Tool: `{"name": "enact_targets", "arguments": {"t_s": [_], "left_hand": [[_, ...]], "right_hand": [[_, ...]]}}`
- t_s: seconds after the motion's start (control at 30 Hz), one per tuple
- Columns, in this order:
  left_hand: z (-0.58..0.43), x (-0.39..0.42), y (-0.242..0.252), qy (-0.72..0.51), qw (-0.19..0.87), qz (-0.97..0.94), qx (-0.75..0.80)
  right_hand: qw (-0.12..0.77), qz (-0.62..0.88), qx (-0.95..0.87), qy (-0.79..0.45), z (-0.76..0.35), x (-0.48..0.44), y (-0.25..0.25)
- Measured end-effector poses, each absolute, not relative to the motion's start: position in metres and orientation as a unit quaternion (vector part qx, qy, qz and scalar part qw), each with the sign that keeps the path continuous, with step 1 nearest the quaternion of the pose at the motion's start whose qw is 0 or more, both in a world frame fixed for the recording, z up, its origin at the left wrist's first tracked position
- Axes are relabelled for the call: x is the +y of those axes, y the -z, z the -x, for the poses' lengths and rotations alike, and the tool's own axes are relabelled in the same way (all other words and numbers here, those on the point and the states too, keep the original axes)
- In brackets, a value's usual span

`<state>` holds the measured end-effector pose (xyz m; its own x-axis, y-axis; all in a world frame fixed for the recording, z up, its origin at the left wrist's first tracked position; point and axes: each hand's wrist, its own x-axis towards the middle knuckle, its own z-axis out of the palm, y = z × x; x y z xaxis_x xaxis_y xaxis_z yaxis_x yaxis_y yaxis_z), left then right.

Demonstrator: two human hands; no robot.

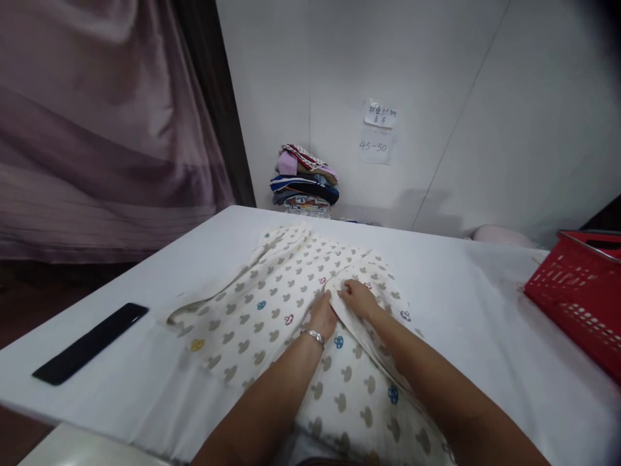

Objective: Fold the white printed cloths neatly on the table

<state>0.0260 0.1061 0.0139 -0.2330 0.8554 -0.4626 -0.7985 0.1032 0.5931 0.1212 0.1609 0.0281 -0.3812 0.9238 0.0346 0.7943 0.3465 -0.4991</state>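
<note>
A cream cloth [291,278] printed with grey, blue, red and yellow mushrooms lies spread over the white table, its near part hanging toward me. My left hand [323,316], with a silver bracelet at the wrist, is closed on the cloth near its middle, at a folded edge. Just to the right, my right hand [358,299] pinches the same folded edge. That fold runs from between my hands down toward my right forearm. The cloth's left edge curls up a little.
A black flat strip [92,343] lies on the white table [485,310] at the left. A red basket [577,291] stands at the right edge. Folded fabrics [305,181] are stacked beyond the far edge by the wall. A pinkish curtain [97,129] hangs at the left.
</note>
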Motion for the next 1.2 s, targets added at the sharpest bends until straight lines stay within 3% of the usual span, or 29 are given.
{"name": "enact_targets", "arguments": {"t_s": [0.13, 0.47, 0.67, 0.87, 1.2], "left_hand": [[-0.024, 0.107, -0.018, -0.672, 0.621, -0.021, 0.402], [-0.021, 0.111, -0.007, -0.686, 0.622, -0.027, 0.376], [-0.023, 0.106, -0.002, -0.710, 0.553, -0.121, 0.418], [-0.017, 0.102, -0.003, -0.682, 0.483, -0.228, 0.500], [-0.012, 0.102, 0.000, -0.714, 0.506, -0.224, 0.428]], "right_hand": [[0.156, 0.503, -0.826, -0.201, -0.121, 0.161, -0.017], [0.259, 0.518, -0.793, -0.188, -0.120, 0.148, -0.030], [0.144, 0.533, -0.820, -0.150, -0.095, 0.129, -0.029], [0.089, 0.546, -0.828, -0.093, -0.086, 0.124, -0.029], [0.152, 0.512, -0.831, -0.154, -0.088, 0.120, -0.031]]}}
